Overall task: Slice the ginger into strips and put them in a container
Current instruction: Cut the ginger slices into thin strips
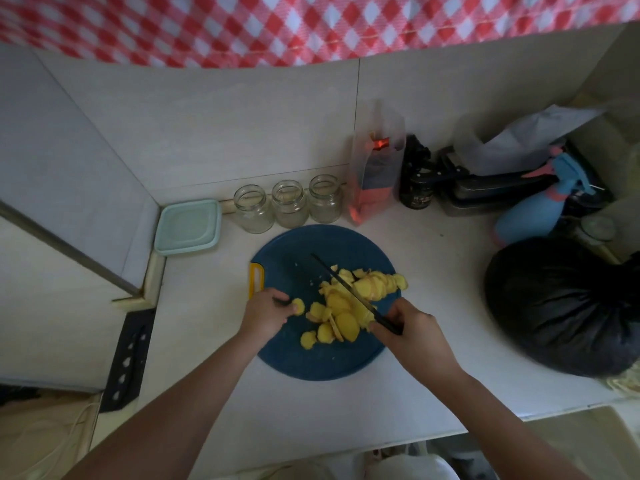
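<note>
Ginger slices (346, 306) lie in a loose yellow heap on the right half of a round blue cutting board (294, 358), seen from the head camera, the only view. They look like flat rounds and ovals rather than strips, so I judge the first cut done and the strip cutting still ahead. The right hand (412, 334) has its fingers wrapped tight round the handle of a knife (332, 275), whose blade lies across the top of the heap and points up and to the left. The left hand (266, 311) rests at the board's left edge with fingers curled, pinching a single slice (298, 305) at its tips, just apart from the heap.

Nothing has reached a container yet, as far as I can see. A pale green lidded container (188, 226) sits shut in the back left corner, and three glass jars (288, 204) stand open and bare against the wall just behind the board; which one is meant, I cannot tell.

No writing can be read. A dark jar (417, 188) beside a plastic bag (375, 168) carries a label, but it is too blurred to make out.
</note>
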A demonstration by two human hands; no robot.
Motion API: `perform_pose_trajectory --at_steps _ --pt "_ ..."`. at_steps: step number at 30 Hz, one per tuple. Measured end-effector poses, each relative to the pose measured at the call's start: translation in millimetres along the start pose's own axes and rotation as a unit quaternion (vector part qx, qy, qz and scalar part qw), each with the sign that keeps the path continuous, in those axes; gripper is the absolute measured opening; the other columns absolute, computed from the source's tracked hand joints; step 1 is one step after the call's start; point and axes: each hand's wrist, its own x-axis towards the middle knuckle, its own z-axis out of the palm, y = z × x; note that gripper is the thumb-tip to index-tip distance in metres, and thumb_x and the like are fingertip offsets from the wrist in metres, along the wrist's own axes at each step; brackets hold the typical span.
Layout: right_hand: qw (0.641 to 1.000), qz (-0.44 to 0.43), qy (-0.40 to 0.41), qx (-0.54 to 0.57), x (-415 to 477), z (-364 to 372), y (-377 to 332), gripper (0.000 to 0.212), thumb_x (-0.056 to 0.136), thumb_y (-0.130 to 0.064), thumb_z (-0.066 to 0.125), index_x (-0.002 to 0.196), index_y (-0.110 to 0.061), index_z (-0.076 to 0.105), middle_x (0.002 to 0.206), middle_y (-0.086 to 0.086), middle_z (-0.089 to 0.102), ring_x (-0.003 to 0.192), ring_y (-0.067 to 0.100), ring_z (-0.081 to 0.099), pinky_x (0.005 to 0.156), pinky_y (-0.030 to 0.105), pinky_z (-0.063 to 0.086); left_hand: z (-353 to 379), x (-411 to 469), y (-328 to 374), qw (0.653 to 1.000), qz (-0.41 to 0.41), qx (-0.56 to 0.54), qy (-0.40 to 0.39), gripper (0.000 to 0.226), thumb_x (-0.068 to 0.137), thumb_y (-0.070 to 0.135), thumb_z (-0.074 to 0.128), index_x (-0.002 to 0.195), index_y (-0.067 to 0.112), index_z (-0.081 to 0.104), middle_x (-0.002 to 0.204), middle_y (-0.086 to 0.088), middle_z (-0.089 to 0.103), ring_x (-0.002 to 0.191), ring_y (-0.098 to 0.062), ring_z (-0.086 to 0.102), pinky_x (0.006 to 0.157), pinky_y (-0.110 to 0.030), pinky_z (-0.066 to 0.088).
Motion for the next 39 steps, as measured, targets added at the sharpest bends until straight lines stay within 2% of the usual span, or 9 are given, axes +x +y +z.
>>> perform_pose_trajectory --at_steps 3,7,10,13,18,23,29,34,39 --pt "1.0 0.003 0.005 0.006 0 -1 1 0.03 0.085 -0.04 0.067 0.074 -0.022 0.045 0.063 -0.003 0.053 0.056 0.013 0.048 0.052 0.028 0.038 -1 0 2 0.996 0.052 0.078 -0.009 0.029 0.083 0.02 0.073 0.108 0.01 0.062 0.094 0.0 0.059 0.088 -0.012 0.056 0.059 -0.006 0.036" --pt "1.0 0.008 0.003 0.0 -2 -2 5 0.028 0.087 -0.039 0.066 0.077 -0.019 0.047 0.063 -0.004 0.053 0.055 0.009 0.047 0.051 0.024 0.036 -2 1 7 0.99 0.065 0.117 -0.054 0.025 0.079 0.013 0.075 0.1 0.009 0.062 0.091 -0.001 0.062 0.082 -0.01 0.057 0.06 -0.007 0.04" --pt "1.0 0.009 0.004 0.0 -3 -2 6 0.029 0.086 -0.039 0.066 0.077 -0.018 0.048 0.063 -0.004 0.053 0.055 0.009 0.047 0.051 0.024 0.036 -6 0 8 0.997 0.03 0.04 -0.06 0.021 0.08 0.007 0.074 0.096 0.007 0.06 0.083 -0.002 0.063 0.071 -0.01 0.059 0.062 -0.018 0.049" --pt "1.0 0.008 0.005 0.005 -2 -3 5 0.029 0.086 -0.037 0.066 0.076 -0.018 0.047 0.062 -0.005 0.051 0.054 0.008 0.045 0.05 0.022 0.034 -10 -2 16 0.995 0.001 -0.048 -0.088 0.025 0.083 0.005 0.071 0.105 0.003 0.061 0.083 -0.003 0.064 0.071 -0.011 0.06 0.062 -0.017 0.052" --pt "1.0 0.0 0.008 0.013 -1 -6 2 0.027 0.086 -0.037 0.066 0.08 -0.015 0.051 0.065 -0.002 0.055 0.058 0.011 0.049 0.051 0.025 0.036 -8 -11 30 0.959 -0.044 0.036 -0.277 0.031 0.083 0.009 0.071 0.112 0.004 0.061 0.09 -0.005 0.067 0.079 -0.01 0.064 0.068 -0.017 0.054" --pt "1.0 -0.005 0.011 0.011 -1 -8 3 0.028 0.086 -0.038 0.066 0.079 -0.016 0.05 0.064 -0.003 0.053 0.056 0.009 0.047 0.051 0.023 0.035 16 -26 27 0.98 -0.015 -0.022 -0.199 0.031 0.077 0.006 0.077 0.105 0.003 0.065 0.082 -0.003 0.069 0.073 -0.011 0.065 0.073 -0.022 0.056" --pt "1.0 -0.001 0.003 0.004 -2 -7 5 0.028 0.087 -0.039 0.065 0.083 -0.015 0.051 0.067 -0.001 0.056 0.059 0.012 0.051 0.053 0.028 0.04 27 -37 25 0.985 0.068 0.11 -0.115 0.021 0.075 0.012 0.079 0.092 0.009 0.068 0.077 0.003 0.064 0.073 -0.011 0.062 0.073 -0.026 0.053" --pt "1.0 0.001 0.002 -0.002 -1 -9 5 0.029 0.087 -0.04 0.065 0.084 -0.015 0.052 0.068 -0.001 0.057 0.058 0.011 0.049 0.053 0.027 0.039 32 -48 10 0.974 0.121 0.17 -0.093 0.036 0.079 0.019 0.076 0.113 0.012 0.066 0.094 0.002 0.064 0.085 -0.007 0.057 0.071 -0.015 0.041" --pt "1.0 0.003 -0.001 0.001 -1 -9 5 0.028 0.087 -0.04 0.064 0.084 -0.015 0.052 0.068 -0.002 0.056 0.058 0.009 0.048 0.052 0.024 0.038 30 -49 5 0.975 0.128 0.153 -0.103 0.025 0.075 0.019 0.079 0.094 0.017 0.064 0.08 0.011 0.06 0.079 -0.008 0.06 0.077 -0.025 0.051"
